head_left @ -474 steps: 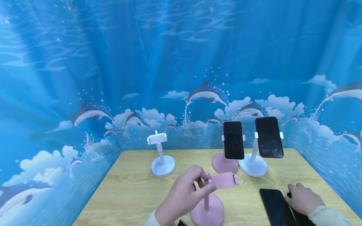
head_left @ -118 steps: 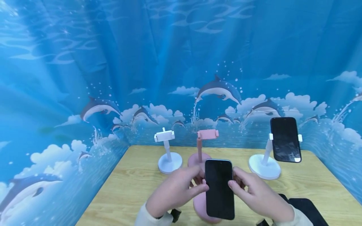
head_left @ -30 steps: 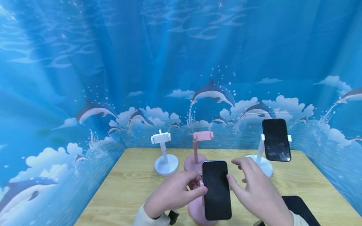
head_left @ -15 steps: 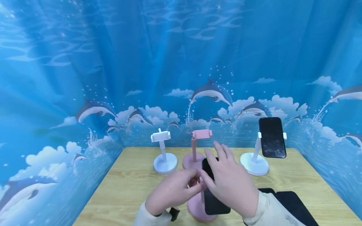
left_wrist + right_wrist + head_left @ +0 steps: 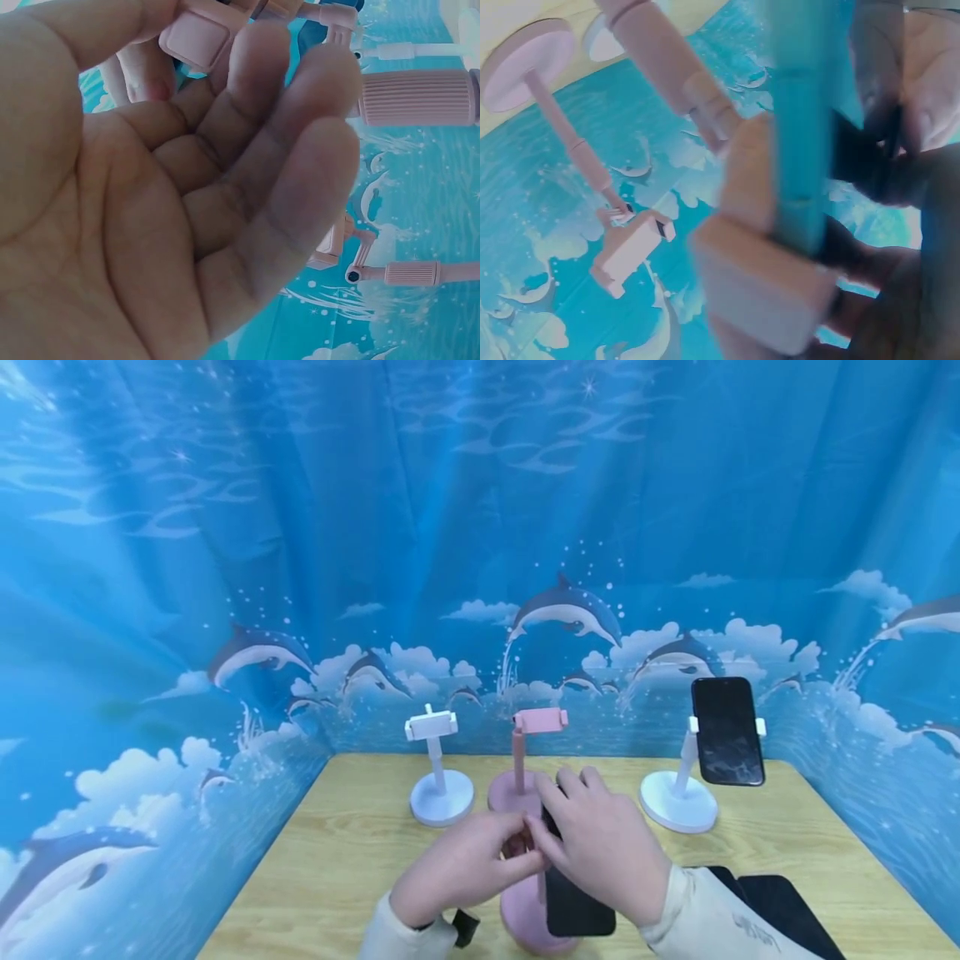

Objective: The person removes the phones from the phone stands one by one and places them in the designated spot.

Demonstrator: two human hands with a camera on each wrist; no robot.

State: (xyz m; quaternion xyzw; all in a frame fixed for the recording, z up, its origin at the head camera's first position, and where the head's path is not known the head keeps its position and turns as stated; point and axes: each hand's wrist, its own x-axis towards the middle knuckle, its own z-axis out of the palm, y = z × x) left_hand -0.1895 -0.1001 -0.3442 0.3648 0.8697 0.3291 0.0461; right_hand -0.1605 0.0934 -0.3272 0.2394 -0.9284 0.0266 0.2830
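A pink phone stand [image 5: 528, 914] stands close in front, with a black-screened phone [image 5: 581, 910] upright at its clamp. At the phone's left edge my left hand [image 5: 468, 868] pinches the pink clamp end [image 5: 196, 37] between curled fingers and thumb. My right hand [image 5: 603, 847] lies across the phone's screen, fingers stretched toward its top and thumb near the left fingertips. In the right wrist view, the phone's pale blue edge [image 5: 802, 135] rises from a pink clamp end [image 5: 765, 289]. The right hand's own contact is partly hidden and dark there.
Behind stand another pink phone stand [image 5: 519, 756] and a white one [image 5: 435, 764], both without phones. To their right a white stand [image 5: 678, 802] carries a phone [image 5: 727, 731]. Dark phones [image 5: 787, 906] lie at right on the wooden table [image 5: 337, 852]. A dolphin-print curtain [image 5: 480, 527] surrounds it.
The pink stand at the back has lost its phone since the oldest frame. My right hand has left the front phone's right edge and moved left over its screen; the left hand still pinches.
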